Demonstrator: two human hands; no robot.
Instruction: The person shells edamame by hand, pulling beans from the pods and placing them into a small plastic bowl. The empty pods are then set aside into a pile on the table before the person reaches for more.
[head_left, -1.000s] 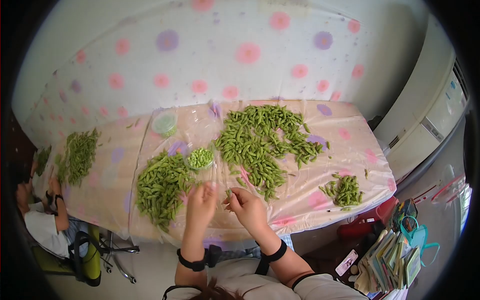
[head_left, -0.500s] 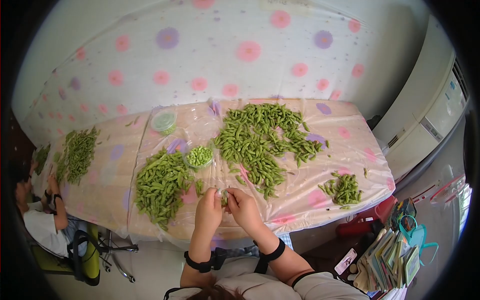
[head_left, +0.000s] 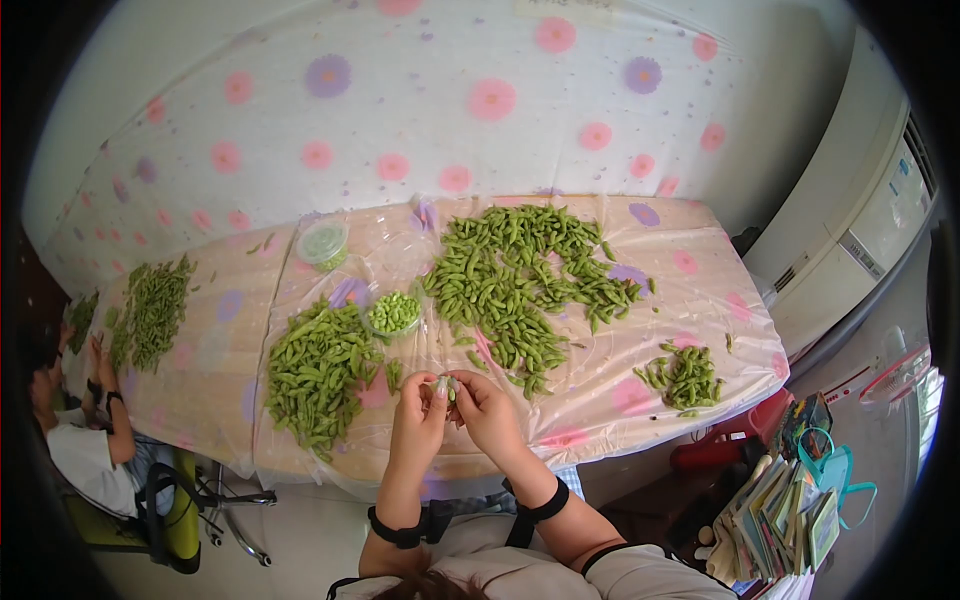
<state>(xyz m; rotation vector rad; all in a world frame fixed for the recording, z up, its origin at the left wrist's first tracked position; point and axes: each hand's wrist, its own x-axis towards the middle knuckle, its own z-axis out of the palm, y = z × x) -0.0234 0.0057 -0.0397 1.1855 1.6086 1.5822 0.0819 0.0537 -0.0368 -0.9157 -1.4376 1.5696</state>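
My left hand and my right hand meet above the near edge of the table, fingertips pinched together on a green soybean pod. Fingers cover most of the pod. Just beyond them is a clear tub of shelled green beans. A heap of full pods lies to the left of my hands. Farther out and to the right spreads a larger heap of pods.
A lidded clear tub stands at the back, and a small pile of pods lies right. Another person sits at the far left by more pods. Stacked books stand below the table's right end.
My hands stay together at nearly the same spot, with the fingers slightly shifted on the pod. The person at left has raised a hand a little. The lit phone by the books no longer shows.
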